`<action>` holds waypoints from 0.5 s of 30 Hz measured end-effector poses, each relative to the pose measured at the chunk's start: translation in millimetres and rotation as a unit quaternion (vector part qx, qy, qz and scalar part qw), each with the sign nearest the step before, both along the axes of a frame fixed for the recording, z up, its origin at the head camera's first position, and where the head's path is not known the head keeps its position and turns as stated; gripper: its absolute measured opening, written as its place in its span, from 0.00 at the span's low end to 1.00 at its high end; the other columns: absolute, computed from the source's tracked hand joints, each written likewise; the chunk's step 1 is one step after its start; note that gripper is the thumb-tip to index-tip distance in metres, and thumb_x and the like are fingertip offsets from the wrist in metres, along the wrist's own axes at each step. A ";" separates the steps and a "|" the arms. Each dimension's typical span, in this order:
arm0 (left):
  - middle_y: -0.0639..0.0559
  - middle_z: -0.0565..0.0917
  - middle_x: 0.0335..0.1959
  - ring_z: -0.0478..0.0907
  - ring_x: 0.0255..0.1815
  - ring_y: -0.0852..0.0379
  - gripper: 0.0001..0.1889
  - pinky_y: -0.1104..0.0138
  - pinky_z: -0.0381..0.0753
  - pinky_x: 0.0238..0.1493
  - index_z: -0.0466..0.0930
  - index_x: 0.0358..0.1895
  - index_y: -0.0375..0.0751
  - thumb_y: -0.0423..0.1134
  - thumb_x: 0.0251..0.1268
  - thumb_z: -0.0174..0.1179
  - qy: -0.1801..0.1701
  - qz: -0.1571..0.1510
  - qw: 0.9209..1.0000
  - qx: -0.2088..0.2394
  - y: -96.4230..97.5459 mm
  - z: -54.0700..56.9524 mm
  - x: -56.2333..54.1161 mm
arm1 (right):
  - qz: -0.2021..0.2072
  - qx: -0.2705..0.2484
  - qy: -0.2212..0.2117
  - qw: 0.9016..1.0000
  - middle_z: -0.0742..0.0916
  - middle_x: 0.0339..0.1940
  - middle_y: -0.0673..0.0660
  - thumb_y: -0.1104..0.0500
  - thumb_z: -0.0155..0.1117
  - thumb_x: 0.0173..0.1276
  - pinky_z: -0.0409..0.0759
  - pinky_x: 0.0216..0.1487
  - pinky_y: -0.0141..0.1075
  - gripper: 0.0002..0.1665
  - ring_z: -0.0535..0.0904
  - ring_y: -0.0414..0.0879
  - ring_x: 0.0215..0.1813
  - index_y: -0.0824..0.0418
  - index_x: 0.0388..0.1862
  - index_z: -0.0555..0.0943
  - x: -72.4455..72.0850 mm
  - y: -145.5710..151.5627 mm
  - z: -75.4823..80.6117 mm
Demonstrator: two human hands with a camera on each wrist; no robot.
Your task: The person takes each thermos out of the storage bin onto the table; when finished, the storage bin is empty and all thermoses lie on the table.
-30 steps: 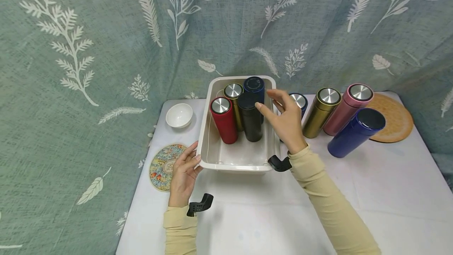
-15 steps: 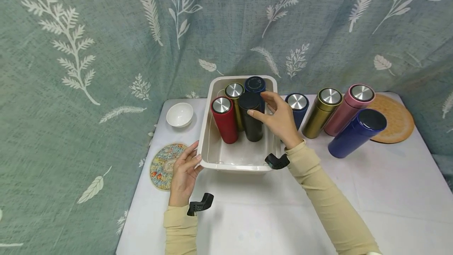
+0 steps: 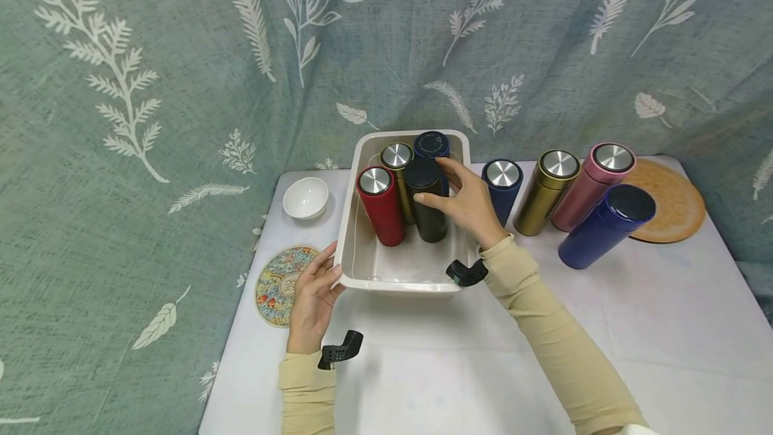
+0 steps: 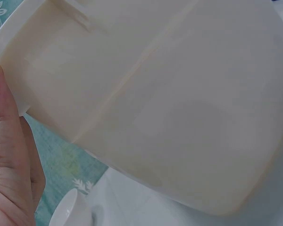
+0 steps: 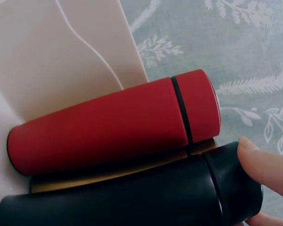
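A white plastic bin [image 3: 401, 286] stands on the table, holding a red vacuum flask [image 3: 384, 210], a gold flask [image 3: 399, 154], a dark blue flask [image 3: 432, 144] and a black flask [image 3: 430, 215]. At the bin's front left corner my left hand [image 3: 313, 297] grips the rim; the left wrist view shows its fingers beside the bin wall [image 4: 146, 94]. My right hand [image 3: 468, 203] reaches over the right rim and pinches the top of the black flask between thumb [image 5: 264, 165] and fingers. In the right wrist view the black flask [image 5: 132, 197] lies alongside the red one.
Right of the bin stand a blue flask [image 3: 502, 188], a gold flask [image 3: 546, 193], a pink flask [image 3: 594, 186] and a glossy blue flask [image 3: 606, 227], near a round wooden-looking board [image 3: 676, 203]. At left are a white bowl [image 3: 306, 198] and a patterned round mat [image 3: 274, 287].
My right hand has moved left and slightly down, closing its thumb and fingers onto the top of the black flask. The left hand and the bin have stayed put.
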State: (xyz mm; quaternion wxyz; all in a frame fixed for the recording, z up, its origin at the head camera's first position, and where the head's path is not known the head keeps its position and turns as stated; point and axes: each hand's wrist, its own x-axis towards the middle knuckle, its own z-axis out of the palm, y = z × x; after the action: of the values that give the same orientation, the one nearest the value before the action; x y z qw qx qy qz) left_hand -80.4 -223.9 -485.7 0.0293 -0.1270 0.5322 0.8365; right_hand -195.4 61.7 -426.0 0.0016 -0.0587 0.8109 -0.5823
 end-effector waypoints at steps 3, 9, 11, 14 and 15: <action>0.56 0.83 0.49 0.82 0.48 0.62 0.25 0.69 0.85 0.46 0.71 0.69 0.38 0.23 0.69 0.53 0.003 0.003 1.000 0.002 -0.3 0.5 0.2 | -0.001 0.004 0.000 1.000 0.79 0.70 0.61 0.51 0.80 0.55 0.72 0.75 0.40 0.49 0.74 0.52 0.73 0.55 0.74 0.70 -1.3 -2.5 -0.9; 0.56 0.83 0.48 0.83 0.46 0.62 0.24 0.69 0.85 0.45 0.73 0.67 0.39 0.24 0.69 0.52 0.005 0.005 1.000 -0.001 -0.6 0.1 -0.3 | -0.005 0.007 0.007 1.000 0.81 0.68 0.62 0.52 0.81 0.54 0.75 0.73 0.44 0.48 0.76 0.53 0.71 0.57 0.73 0.71 -3.4 -6.0 -3.1; 0.56 0.83 0.48 0.83 0.46 0.62 0.24 0.69 0.85 0.45 0.73 0.68 0.39 0.24 0.69 0.53 0.005 0.005 1.000 -0.002 -0.6 -0.2 -0.3 | -0.005 0.005 0.013 1.000 0.81 0.66 0.61 0.52 0.82 0.53 0.75 0.72 0.45 0.48 0.77 0.53 0.69 0.57 0.72 0.72 -4.3 -6.5 -4.5; 0.56 0.83 0.48 0.83 0.47 0.62 0.25 0.69 0.85 0.45 0.71 0.69 0.38 0.24 0.69 0.53 0.006 0.002 1.000 -0.004 -0.3 -0.6 -0.6 | -0.006 0.006 0.016 1.000 0.82 0.65 0.61 0.52 0.82 0.53 0.76 0.71 0.43 0.46 0.78 0.53 0.68 0.58 0.70 0.73 -5.1 -7.1 -6.3; 0.56 0.83 0.49 0.83 0.47 0.62 0.26 0.69 0.85 0.45 0.70 0.70 0.37 0.24 0.69 0.53 0.006 0.001 1.000 -0.003 -0.1 -0.6 -0.7 | -0.006 0.004 0.015 1.000 0.82 0.64 0.61 0.53 0.82 0.53 0.76 0.71 0.43 0.46 0.78 0.53 0.67 0.59 0.70 0.74 -5.0 -7.1 -6.4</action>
State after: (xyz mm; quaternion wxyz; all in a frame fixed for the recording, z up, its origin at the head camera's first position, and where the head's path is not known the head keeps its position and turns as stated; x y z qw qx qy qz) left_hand -81.1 -223.9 -486.3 0.0254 -0.1225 0.5350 0.8355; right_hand -200.4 54.5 -432.4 -0.0141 -0.0629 0.8133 -0.5782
